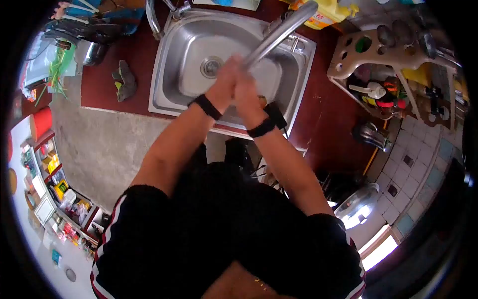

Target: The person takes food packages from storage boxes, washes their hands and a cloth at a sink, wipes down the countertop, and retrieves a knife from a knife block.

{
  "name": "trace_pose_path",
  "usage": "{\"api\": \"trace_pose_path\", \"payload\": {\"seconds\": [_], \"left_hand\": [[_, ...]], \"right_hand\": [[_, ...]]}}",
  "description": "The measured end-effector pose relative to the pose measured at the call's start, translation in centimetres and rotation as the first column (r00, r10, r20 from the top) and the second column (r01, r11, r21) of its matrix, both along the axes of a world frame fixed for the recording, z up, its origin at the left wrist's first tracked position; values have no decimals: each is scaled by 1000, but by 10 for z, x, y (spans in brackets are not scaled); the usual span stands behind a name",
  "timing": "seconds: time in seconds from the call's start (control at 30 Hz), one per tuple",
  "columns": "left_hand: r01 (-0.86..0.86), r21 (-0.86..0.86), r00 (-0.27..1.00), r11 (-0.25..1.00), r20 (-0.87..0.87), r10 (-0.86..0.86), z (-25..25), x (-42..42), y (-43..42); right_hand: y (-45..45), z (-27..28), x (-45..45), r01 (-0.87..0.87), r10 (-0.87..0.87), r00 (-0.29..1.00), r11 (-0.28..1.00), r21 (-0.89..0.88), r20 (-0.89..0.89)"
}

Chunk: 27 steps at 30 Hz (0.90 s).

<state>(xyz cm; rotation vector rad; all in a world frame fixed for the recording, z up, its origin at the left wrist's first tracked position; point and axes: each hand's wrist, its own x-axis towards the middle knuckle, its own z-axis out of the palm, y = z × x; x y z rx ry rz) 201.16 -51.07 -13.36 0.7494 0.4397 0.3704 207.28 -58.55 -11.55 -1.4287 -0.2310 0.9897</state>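
Over the steel sink [172,65], my left hand [222,85] and my right hand [245,90] are pressed together under the end of the curved metal faucet [281,36]. Motion smears both hands, so their fingers cannot be made out, nor whether anything is between them. A dark band circles each wrist. The round drain [211,67] lies just left of the hands in the basin. A small brownish object [262,101] shows beside my right wrist, partly hidden.
A grey cloth [125,81] lies on the red counter [99,92] to the left. A beige rack [366,57] with utensils stands at the right, and a metal cup [372,136] is below it. A yellow bottle [323,12] stands behind the sink.
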Motion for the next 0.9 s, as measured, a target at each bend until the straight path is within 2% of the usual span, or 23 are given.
{"api": "trace_pose_path", "payload": {"seconds": [0.03,0.07,0.1,0.13,0.17,0.2,0.23,0.27,0.3,0.33,0.4,0.47,0.5,0.53,0.57,0.6,0.67,0.7,0.77,0.8,0.83,0.87,0.9], "left_hand": [[83,-600,993,796,119,-14,-9,-4,6],[-20,-202,998,979,48,30,-11,-4,-6],[-96,241,995,966,5,98,-13,0,-26],[-96,425,992,900,-37,124,-22,3,-28],[-91,591,982,801,-78,170,-35,5,-31],[-47,534,975,844,-158,154,-48,10,-15],[-58,390,973,919,-184,140,-61,8,-10],[-83,236,969,968,-208,134,-59,8,-4],[-153,-18,973,988,-178,147,-14,9,3],[-208,-266,973,941,-150,173,12,10,7],[-191,-309,969,932,-209,129,16,3,1],[-170,-339,964,925,-253,85,19,4,3],[-158,-358,961,920,-271,59,20,8,4],[-124,-223,948,967,-313,50,2,8,4],[-86,-85,931,993,-362,50,-15,8,4],[9,211,900,978,-428,83,-75,6,1],[46,417,912,908,-388,132,-79,5,-6],[-36,334,945,942,-295,140,-28,7,-26],[-37,-26,996,999,79,39,-19,11,-24],[114,-262,930,958,368,-10,-60,11,-3],[118,-138,930,983,363,-61,-61,10,-4],[116,-12,930,993,353,-105,-65,8,-5],[41,465,998,884,26,-59,-26,2,-14]], "right_hand": [[-4,-3,-3,-32,33,992,999,-10,121],[4,-21,14,-98,112,968,992,-74,224],[5,-26,18,-107,129,962,989,-102,240],[6,-31,22,-116,146,956,985,-131,254],[9,-25,24,-76,97,976,990,-115,193],[13,-11,14,10,13,971,996,-93,240],[17,2,5,94,-70,955,993,-69,289],[27,28,-29,214,-185,881,977,-17,435],[21,28,-23,106,-126,904,992,73,409],[14,27,-18,-3,-59,924,987,163,379],[12,16,23,-58,58,998,997,-42,3],[14,-16,28,-147,155,987,976,-162,34],[0,-63,19,-168,220,942,963,-209,255],[-6,-88,13,-179,286,842,948,-262,457],[-3,-80,6,-163,227,855,971,-174,466],[1,-61,-3,-144,168,868,986,-87,467],[14,-17,3,-111,109,958,994,-6,264],[12,6,20,-112,114,992,993,-24,53],[8,-9,25,-133,136,990,989,-68,47],[1,-60,13,-141,162,955,985,-103,247],[-6,-92,6,-140,190,882,979,-145,432],[-10,-99,7,-136,202,825,978,-161,528],[-9,-104,8,-134,211,756,977,-169,619]]}}
